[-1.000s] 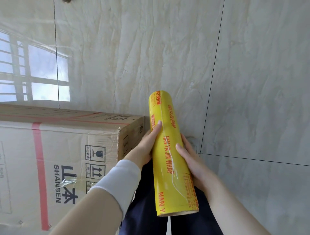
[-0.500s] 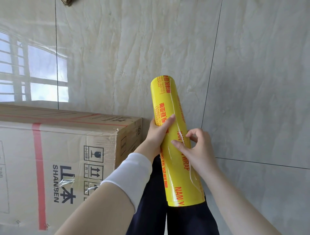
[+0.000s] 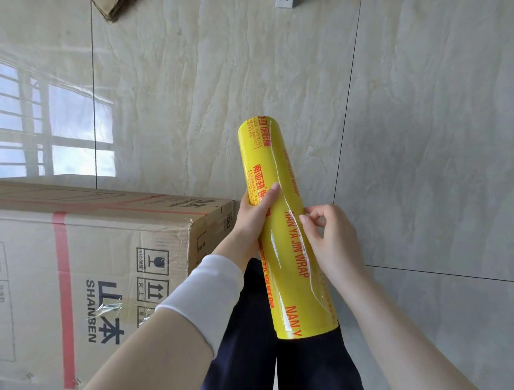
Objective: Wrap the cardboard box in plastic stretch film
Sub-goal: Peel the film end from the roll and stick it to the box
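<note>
A large cardboard box [image 3: 97, 250] with red tape and black "SHANBEN" print stands on the floor at the left. I hold a yellow roll of stretch film [image 3: 281, 222] with red lettering upright in front of me, to the right of the box. My left hand [image 3: 253, 217] grips the roll from its left side, thumb across the front. My right hand [image 3: 331, 239] rests on the roll's right side, thumb and forefinger pinched at the loose edge of the clear film. A scrap of clear film or tape [image 3: 111, 307] clings to the box face.
Glossy beige floor tiles [image 3: 417, 139] spread around, with a window reflection at the left. My dark trouser legs [image 3: 250, 334] are below the roll. A cardboard corner [image 3: 111, 9] shows at the top left and a small white object [image 3: 283, 3] at the top edge.
The roll rose and turned in my hands. My right hand shifted from a flat hold under the roll to pinching at the film edge on its right side.
</note>
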A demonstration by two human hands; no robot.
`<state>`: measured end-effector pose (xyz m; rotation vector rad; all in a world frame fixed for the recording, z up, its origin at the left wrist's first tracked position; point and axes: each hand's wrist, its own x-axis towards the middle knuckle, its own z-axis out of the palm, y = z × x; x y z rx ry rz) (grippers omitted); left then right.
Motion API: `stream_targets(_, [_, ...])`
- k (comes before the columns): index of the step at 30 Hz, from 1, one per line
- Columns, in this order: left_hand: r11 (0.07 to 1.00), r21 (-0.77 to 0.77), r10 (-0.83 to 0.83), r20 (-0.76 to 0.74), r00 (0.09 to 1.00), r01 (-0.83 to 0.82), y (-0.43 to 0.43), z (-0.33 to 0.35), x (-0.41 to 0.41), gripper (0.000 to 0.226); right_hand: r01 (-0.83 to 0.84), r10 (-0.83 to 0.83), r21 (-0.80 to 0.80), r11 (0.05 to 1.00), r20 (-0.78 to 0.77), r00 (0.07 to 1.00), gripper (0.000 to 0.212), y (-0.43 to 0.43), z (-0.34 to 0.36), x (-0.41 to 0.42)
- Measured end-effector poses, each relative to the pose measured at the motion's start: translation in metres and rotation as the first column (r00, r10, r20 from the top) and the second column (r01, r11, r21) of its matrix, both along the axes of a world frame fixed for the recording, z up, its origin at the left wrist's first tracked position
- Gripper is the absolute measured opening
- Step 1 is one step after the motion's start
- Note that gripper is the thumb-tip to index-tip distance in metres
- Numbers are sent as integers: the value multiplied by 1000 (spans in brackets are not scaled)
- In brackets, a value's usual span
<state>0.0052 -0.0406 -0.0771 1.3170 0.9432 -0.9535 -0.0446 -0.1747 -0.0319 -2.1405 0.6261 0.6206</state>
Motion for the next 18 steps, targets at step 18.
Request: stream_targets(18, [999, -41, 16, 16, 1000, -15, 6, 13, 11, 79, 628, -578, 256, 735, -248, 777, 15, -8, -2, 14])
